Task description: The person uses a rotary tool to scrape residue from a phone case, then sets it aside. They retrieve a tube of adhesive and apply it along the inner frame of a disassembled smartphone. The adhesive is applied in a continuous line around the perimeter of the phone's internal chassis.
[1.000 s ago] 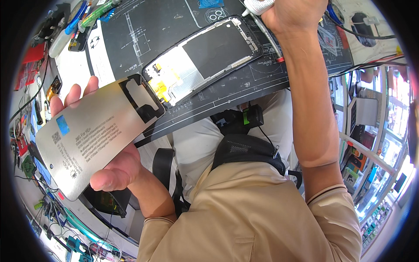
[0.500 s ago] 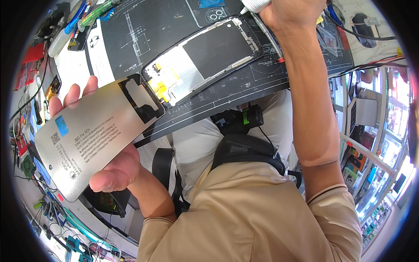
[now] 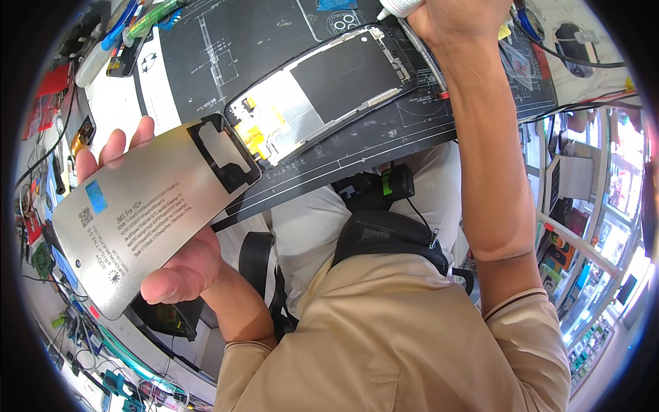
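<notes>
Metal plate point(image 3: 147, 220), silver with a cut-out at its upper corner, lies flat in the left hand point(image 3: 182, 271), thumb along its lower edge and fingertips showing past its far edge, held just off the near edge of the counter point(image 3: 123, 103). Beside its cut-out corner an opened phone point(image 3: 322, 89) rests on the black mat point(image 3: 274, 41). The right hand point(image 3: 456, 20) is closed around a white tool point(image 3: 398, 7) at the mat's far edge.
</notes>
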{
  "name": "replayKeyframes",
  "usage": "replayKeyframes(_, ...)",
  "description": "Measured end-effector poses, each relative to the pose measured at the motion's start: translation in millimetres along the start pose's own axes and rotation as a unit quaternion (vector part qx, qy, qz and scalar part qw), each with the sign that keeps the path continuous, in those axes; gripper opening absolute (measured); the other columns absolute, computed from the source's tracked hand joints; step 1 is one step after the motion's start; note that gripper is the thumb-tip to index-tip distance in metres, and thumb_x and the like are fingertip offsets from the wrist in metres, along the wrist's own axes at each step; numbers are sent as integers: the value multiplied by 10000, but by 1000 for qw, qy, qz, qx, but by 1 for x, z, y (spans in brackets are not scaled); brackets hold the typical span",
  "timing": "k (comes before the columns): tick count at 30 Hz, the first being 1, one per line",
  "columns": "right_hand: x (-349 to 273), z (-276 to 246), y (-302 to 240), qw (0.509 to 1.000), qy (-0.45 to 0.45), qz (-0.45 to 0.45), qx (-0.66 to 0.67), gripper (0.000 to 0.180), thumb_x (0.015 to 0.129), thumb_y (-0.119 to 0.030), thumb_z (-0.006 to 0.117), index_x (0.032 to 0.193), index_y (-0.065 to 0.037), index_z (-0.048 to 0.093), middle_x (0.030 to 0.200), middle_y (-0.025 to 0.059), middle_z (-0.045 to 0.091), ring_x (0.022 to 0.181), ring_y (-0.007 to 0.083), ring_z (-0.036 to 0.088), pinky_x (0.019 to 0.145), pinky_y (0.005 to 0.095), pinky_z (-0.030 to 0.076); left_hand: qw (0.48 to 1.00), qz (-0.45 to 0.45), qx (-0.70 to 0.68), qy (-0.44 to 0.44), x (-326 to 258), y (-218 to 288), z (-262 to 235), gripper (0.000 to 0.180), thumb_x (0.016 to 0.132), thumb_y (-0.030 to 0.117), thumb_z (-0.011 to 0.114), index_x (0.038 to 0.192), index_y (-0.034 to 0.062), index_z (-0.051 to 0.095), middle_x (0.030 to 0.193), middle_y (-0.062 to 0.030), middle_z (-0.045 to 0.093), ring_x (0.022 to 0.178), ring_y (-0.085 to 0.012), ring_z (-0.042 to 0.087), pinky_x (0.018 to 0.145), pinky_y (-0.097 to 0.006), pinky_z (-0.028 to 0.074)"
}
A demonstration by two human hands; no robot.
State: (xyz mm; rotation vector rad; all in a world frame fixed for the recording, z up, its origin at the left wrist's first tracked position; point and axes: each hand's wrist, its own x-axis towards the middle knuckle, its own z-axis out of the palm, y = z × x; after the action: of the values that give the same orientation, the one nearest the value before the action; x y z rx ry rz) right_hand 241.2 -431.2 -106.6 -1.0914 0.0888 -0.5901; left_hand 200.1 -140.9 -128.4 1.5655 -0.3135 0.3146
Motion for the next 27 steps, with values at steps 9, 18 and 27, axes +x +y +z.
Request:
replayKeyframes(9,0,4,2,1000,-18,0,-9,414,1080,-265,428,676,-180,385,523,-34,341,415,109,346,395,275,351,1000,0,-3,-3,0,0,-1,1295,773,873,607,1561,-62,180,1459,-288,474,1330,-482,525,1087,-548,493)
replayKeyframes(18,-2,9,5,999,-43,7,5,395,1078,-248,406,691,-169,393,533,-22,358,418,114,354,395,279,353,1000,7,-3,-2,0,-3,-2,1225,780,856,593,1553,-27,244,1470,-276,477,1353,-488,513,1114,-587,465)
replayKeyframes(27,-6,19,9,999,-53,9,-7,414,1076,-260,431,675,-168,386,525,-16,356,408,123,351,393,291,355,1000,3,5,-3,0,-2,-2,1242,763,855,615,1555,-25,241,1469,-280,477,1353,-490,513,1115,-586,463)
